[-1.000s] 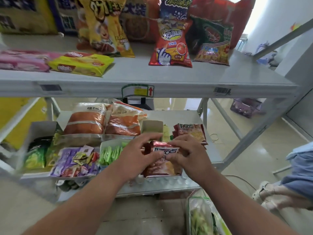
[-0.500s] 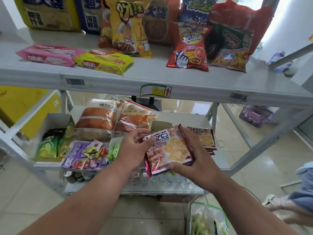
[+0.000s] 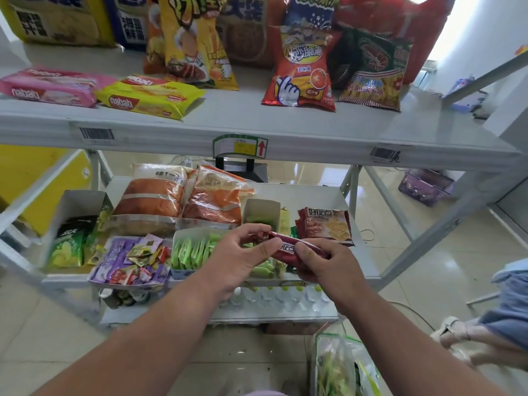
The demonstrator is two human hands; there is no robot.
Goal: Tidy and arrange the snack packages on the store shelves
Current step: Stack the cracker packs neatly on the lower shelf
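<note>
Both my hands hold a dark red snack packet (image 3: 288,247) edge-on above the front of the middle shelf (image 3: 320,195). My left hand (image 3: 243,258) pinches its left end and my right hand (image 3: 325,267) grips its right end. A matching dark red packet (image 3: 325,224) lies flat on the shelf just behind my right hand. Under my hands stands a box of green sachets (image 3: 191,250). Two orange bread bags (image 3: 183,195) lie at the back of this shelf. On the top shelf (image 3: 257,121) are pink and yellow wafer packs (image 3: 100,90) and standing crisp bags (image 3: 303,67).
A purple tray of mixed sweets (image 3: 131,261) and a green packet in a white box (image 3: 71,238) fill the shelf's left. Bottle tops (image 3: 274,295) show on the lowest shelf. A bag of greens (image 3: 340,364) sits on the floor. Another person's feet (image 3: 463,335) are at right.
The red packet has been lifted from the shelf, turned face up, then tipped edge-on between both hands. My view has tilted upward, showing more of the top shelf.
</note>
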